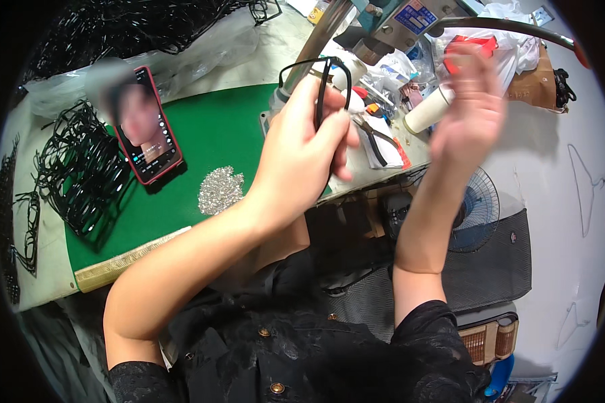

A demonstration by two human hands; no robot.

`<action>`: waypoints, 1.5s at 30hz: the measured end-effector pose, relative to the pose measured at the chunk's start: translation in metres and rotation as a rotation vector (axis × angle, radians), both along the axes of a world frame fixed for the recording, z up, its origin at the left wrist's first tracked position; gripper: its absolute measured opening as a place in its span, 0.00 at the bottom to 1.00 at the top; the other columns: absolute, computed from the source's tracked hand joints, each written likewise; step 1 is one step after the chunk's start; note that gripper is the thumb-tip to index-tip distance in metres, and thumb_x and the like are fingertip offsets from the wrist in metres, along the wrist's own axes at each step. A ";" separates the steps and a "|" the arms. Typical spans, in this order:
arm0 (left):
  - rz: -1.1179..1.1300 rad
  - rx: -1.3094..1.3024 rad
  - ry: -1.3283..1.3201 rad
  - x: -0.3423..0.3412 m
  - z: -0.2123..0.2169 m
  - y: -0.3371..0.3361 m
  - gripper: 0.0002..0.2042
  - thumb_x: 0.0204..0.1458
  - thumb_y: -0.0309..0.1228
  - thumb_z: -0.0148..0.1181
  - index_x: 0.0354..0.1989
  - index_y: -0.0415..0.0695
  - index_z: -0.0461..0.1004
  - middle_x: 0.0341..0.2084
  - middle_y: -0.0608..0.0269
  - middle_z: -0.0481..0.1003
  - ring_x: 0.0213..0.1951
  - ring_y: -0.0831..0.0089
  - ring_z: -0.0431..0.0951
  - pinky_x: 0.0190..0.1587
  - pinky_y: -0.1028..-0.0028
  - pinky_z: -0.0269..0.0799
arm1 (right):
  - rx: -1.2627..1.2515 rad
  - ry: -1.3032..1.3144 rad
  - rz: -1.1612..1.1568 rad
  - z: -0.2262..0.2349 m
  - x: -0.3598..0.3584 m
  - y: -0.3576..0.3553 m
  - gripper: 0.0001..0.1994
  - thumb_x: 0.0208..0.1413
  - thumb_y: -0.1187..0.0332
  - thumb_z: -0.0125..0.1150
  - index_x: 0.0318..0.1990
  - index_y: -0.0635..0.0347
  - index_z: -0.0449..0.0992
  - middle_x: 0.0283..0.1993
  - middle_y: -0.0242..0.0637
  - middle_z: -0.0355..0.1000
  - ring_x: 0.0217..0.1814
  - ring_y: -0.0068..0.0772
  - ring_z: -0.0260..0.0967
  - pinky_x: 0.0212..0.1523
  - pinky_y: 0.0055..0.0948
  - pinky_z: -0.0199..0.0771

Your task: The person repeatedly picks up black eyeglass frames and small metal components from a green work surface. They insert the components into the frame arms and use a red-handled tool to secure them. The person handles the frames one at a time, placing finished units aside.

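Note:
My left hand (296,148) is closed around a black eyeglass frame (320,101), raised in front of the metal post of a bench machine (396,23). Part of the frame is hidden behind my fingers. Off to the right, my right hand (472,111) is lifted beside a white cylinder (426,112). Motion smears its fingers, so I cannot make out their pose or whether anything is in them. A pile of tiny silvery metal pieces (220,191) lies on the green mat (188,121), left of my left forearm.
A heap of black eyeglass frames (81,174) sits on the mat's left, beside a propped red-cased phone (156,141). More black frames (128,30) fill the back left over clear plastic. Pliers (372,142) lie right of my left hand. A fan (480,208) stands below the table edge.

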State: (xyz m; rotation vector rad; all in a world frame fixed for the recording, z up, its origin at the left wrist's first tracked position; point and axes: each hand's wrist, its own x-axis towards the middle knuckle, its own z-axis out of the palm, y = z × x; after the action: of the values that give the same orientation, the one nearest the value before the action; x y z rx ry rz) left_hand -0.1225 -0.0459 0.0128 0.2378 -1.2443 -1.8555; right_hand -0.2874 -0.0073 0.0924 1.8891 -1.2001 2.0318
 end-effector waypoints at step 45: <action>0.463 -0.429 -0.478 0.140 -0.029 0.019 0.07 0.54 0.18 0.47 0.41 0.36 0.62 0.23 0.59 0.71 0.19 0.81 0.68 0.22 0.82 0.65 | 0.547 0.490 -0.019 -0.164 0.071 0.017 0.05 0.46 0.76 0.61 0.32 0.62 0.75 0.27 0.39 0.69 0.30 0.40 0.68 0.32 0.33 0.70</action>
State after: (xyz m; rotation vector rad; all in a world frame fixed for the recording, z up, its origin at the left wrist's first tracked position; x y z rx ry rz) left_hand 0.0178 -0.0270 -0.0162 0.6947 -1.7034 -1.1343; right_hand -0.2164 0.0102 -0.0715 2.3882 -1.7100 1.1712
